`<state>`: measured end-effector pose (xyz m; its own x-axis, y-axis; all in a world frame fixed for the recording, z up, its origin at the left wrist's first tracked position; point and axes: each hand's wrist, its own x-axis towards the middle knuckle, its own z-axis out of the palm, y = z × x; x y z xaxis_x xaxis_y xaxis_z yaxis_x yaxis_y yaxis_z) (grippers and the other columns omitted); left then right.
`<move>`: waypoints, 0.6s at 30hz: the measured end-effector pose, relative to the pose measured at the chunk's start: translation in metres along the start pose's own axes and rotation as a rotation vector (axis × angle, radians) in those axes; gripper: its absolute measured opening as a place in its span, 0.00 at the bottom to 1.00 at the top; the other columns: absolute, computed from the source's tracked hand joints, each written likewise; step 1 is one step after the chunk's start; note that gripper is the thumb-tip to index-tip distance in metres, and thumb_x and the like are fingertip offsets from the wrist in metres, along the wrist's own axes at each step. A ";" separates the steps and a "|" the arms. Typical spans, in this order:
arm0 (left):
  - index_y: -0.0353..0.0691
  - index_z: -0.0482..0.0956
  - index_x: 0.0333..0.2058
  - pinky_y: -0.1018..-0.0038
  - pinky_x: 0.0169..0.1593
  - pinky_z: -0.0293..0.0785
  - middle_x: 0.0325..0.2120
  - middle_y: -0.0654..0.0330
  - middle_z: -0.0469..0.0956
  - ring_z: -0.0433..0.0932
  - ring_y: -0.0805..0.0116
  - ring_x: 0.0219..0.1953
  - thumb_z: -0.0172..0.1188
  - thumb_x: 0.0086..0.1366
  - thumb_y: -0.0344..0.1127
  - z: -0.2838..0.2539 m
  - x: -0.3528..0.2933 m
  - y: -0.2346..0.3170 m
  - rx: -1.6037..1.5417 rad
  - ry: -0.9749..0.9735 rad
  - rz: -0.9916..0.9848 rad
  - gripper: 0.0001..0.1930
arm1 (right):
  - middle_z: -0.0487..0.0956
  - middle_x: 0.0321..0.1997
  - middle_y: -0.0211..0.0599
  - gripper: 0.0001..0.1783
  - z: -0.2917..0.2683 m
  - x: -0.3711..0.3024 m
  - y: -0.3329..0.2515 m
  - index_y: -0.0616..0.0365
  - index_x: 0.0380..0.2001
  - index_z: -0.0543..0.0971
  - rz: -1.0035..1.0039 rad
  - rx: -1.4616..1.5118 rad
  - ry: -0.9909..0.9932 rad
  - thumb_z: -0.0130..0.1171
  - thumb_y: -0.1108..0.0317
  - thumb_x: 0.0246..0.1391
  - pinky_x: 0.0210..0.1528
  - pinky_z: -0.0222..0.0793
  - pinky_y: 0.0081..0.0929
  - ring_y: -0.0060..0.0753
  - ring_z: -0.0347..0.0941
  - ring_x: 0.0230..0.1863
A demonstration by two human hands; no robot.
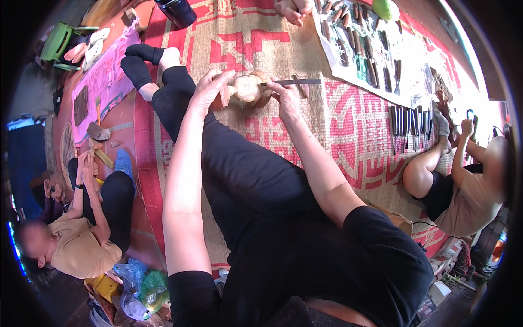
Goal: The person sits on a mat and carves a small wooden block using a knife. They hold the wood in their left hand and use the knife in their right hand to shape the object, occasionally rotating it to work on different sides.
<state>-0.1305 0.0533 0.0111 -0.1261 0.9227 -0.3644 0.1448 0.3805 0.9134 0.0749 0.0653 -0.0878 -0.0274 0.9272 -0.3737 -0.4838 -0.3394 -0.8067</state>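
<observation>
With my left hand [210, 90] I grip one end of a pale carved wooden figure [248, 88], its rounded parts facing up. A reddish-brown block [220, 100] shows at that end, partly under my palm. My right hand [286, 99] pinches a narrow, flat, dark metal file [308, 82] at the figure's right side. The file points right, and its left end meets the wood near my fingers. Whether it touches along its length I cannot tell. Just right of my fingers, a small brown piece of wood [303, 87] lies on the mat.
I sit on a red and tan woven mat [261, 43]. Several carving tools [362, 46] lie on a white cloth at upper right, and more [411, 122] below it. A person [463, 185] sits at right, another [81, 240] at left. A dark container [177, 12] stands at the top.
</observation>
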 end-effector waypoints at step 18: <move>0.41 0.72 0.22 0.79 0.30 0.64 0.18 0.67 0.71 0.68 0.79 0.23 0.60 0.50 0.42 -0.004 0.008 -0.012 0.078 -0.019 0.022 0.11 | 0.76 0.32 0.33 0.15 0.003 0.000 -0.009 0.60 0.32 0.74 -0.006 -0.042 -0.028 0.66 0.70 0.40 0.36 0.66 0.24 0.25 0.72 0.34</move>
<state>-0.1375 0.0563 -0.0018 -0.1040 0.9316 -0.3483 0.2231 0.3631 0.9047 0.0763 0.0688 -0.0786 -0.0498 0.9330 -0.3563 -0.4465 -0.3399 -0.8277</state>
